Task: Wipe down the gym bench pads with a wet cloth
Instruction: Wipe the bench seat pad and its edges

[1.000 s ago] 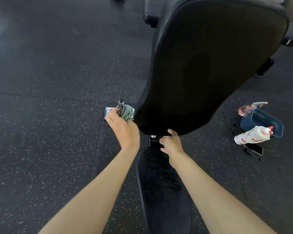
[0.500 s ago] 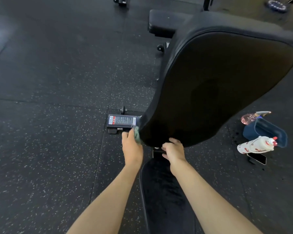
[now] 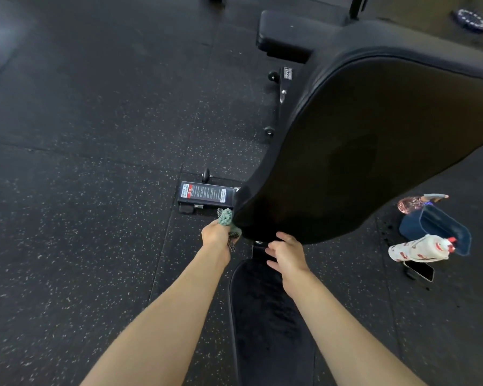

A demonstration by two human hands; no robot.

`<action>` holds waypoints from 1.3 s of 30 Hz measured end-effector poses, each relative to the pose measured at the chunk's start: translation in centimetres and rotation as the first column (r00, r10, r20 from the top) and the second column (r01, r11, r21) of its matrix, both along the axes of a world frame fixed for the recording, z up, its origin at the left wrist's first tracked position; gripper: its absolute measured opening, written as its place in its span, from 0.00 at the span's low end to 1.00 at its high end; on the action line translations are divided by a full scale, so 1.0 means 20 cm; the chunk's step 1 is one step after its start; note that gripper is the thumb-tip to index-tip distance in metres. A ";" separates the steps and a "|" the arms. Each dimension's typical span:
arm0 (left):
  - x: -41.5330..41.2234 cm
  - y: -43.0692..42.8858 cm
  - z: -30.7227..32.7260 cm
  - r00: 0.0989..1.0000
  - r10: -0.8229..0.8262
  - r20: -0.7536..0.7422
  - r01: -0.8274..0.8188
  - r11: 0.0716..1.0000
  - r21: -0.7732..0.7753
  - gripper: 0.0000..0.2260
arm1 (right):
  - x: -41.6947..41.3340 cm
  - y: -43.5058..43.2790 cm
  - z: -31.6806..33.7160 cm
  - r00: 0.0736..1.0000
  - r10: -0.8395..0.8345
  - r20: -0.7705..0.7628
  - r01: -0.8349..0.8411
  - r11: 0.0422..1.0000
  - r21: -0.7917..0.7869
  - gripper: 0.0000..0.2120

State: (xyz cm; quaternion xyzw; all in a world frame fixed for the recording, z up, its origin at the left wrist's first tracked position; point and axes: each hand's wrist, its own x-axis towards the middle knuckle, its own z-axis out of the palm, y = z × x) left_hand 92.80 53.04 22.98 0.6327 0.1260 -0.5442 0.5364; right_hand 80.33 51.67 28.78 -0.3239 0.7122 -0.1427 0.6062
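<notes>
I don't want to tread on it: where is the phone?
In the head view, the phone lies on the floor at the right, just nearer the camera than the white bottle by the blue tub.

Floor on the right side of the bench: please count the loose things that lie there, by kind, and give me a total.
Bottles: 2, a pink spray bottle and a white bottle with red marks
Tubs: 1, the blue tub
Phones: 1, the phone
Total: 4
</notes>
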 end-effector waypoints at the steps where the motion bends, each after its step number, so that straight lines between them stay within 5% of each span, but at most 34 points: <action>1: 0.02 0.00 0.01 1.000 0.006 0.006 -0.006 1.000 -0.016 0.15 | 0.02 0.00 0.00 1.000 -0.001 0.001 0.001 1.000 0.005 0.22; 7: 0.12 0.03 0.13 0.976 -0.107 0.189 0.129 0.985 -0.110 0.16 | 0.13 0.02 0.00 0.999 0.011 -0.052 -0.012 1.000 -0.008 0.23; 11: 0.17 0.07 0.22 0.999 0.020 0.043 -0.004 0.943 -0.333 0.12 | 0.22 0.05 -0.02 0.992 0.059 -0.111 -0.064 0.997 -0.045 0.22; 14: 0.20 0.05 0.15 0.987 0.101 0.122 -0.086 0.989 -0.120 0.15 | 0.26 0.06 -0.01 0.987 0.034 -0.155 -0.045 0.996 -0.070 0.21; 18: 0.10 0.05 0.11 0.978 -0.093 0.189 0.085 0.995 0.053 0.17 | 0.26 0.03 0.00 0.970 -0.004 -0.244 -0.033 0.988 -0.149 0.19; 30: -0.04 0.03 0.40 0.938 -0.077 0.338 0.048 0.994 0.094 0.22 | 0.21 -0.02 0.11 0.946 -0.008 -0.325 -0.069 0.972 -0.223 0.17; 39: -0.12 -0.05 0.75 0.921 -0.052 0.386 0.028 0.997 0.068 0.13 | 0.16 -0.05 0.34 0.971 -0.023 -0.237 -0.045 0.960 -0.276 0.15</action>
